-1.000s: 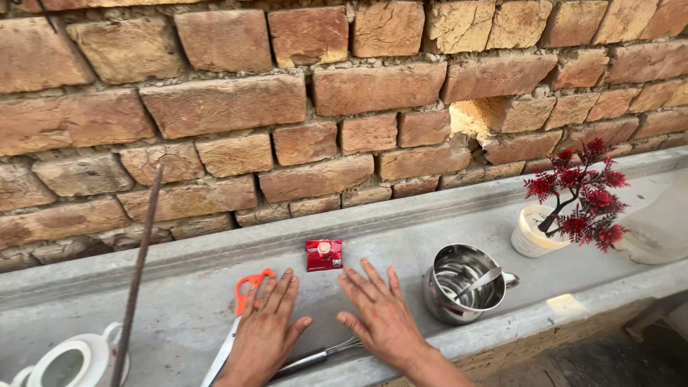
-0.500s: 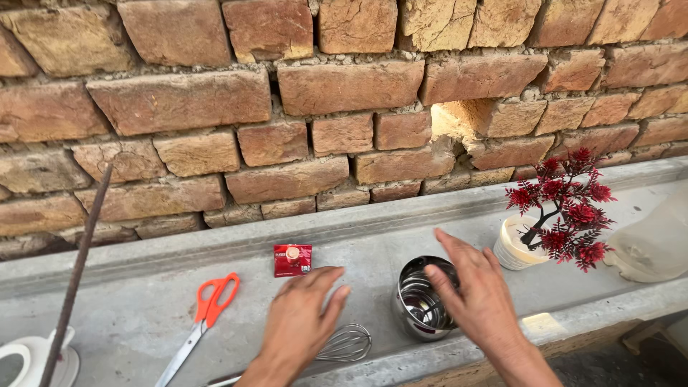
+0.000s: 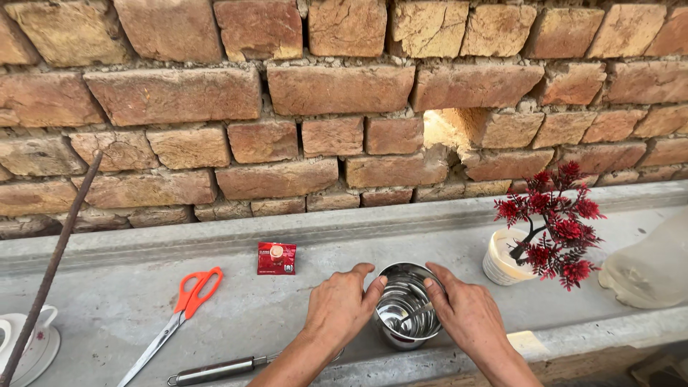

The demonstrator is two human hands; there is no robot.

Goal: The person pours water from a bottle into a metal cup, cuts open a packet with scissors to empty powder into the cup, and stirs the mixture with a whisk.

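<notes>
A rough red-brown brick wall (image 3: 344, 93) fills the top of the view, and below it runs a grey concrete ledge (image 3: 236, 301) with a raised lip along its near edge. At about three o'clock stands a small white pot holding a red artificial tree (image 3: 546, 233); a swung elbow could topple it. Near the ledge's middle sits the shiny round steel cup (image 3: 405, 304), a spoon-like utensil apparently leaning inside, though glare blurs it. The left hand (image 3: 338, 308) presses its nine o'clock side and the right hand (image 3: 462, 315) its three o'clock side, fingers spread and cupped against the wall, not clamped. Smooth metal could slip, tipping the cup over the near lip. Orange-handled scissors (image 3: 188, 301) lie at nine o'clock, a small red packet (image 3: 276, 258) at eleven.
</notes>
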